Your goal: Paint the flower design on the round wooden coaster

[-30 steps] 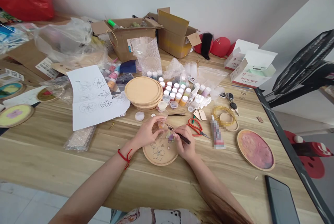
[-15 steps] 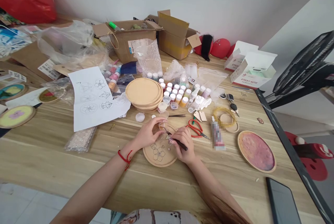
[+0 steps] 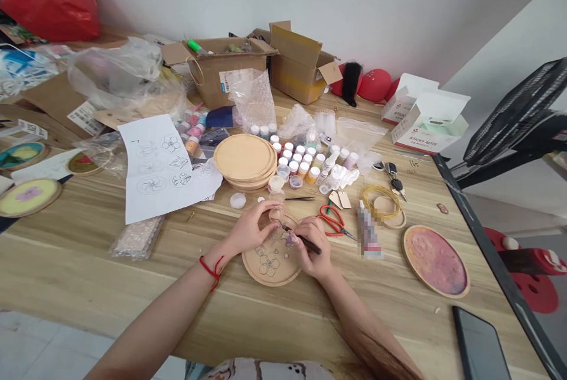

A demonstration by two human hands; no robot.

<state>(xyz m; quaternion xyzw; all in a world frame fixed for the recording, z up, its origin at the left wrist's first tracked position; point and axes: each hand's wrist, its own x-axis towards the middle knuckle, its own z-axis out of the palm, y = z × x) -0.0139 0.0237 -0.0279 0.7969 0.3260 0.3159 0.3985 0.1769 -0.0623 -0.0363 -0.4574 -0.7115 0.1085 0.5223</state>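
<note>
A round wooden plate [image 3: 272, 273] with flowers drawn in outline lies in front of me, partly hidden by my hands. Over its far edge my left hand [image 3: 252, 227] curves its fingers and thumb around a small clear cup [image 3: 275, 215]. My right hand [image 3: 315, 249] grips a small tool by its dark handle [image 3: 309, 244], and the thin metal end points into the cup. The tool's exact kind is too small to make out. Just beyond the cup stand small pots, one with a pale filling [image 3: 276, 183].
Stacked wooden plates [image 3: 243, 155] and white-capped paint bottles [image 3: 305, 161] stand beyond my hands. Red-handled scissors [image 3: 332, 221], a tube [image 3: 370, 232] and a pink painted plate [image 3: 436, 262] lie right. A sheet of flower drawings [image 3: 157, 170] lies left; a phone [image 3: 481, 344] is near right.
The tool and my right hand have shifted very slightly, with the tip still at the cup. My left hand keeps its hold. The whole view has moved a little.
</note>
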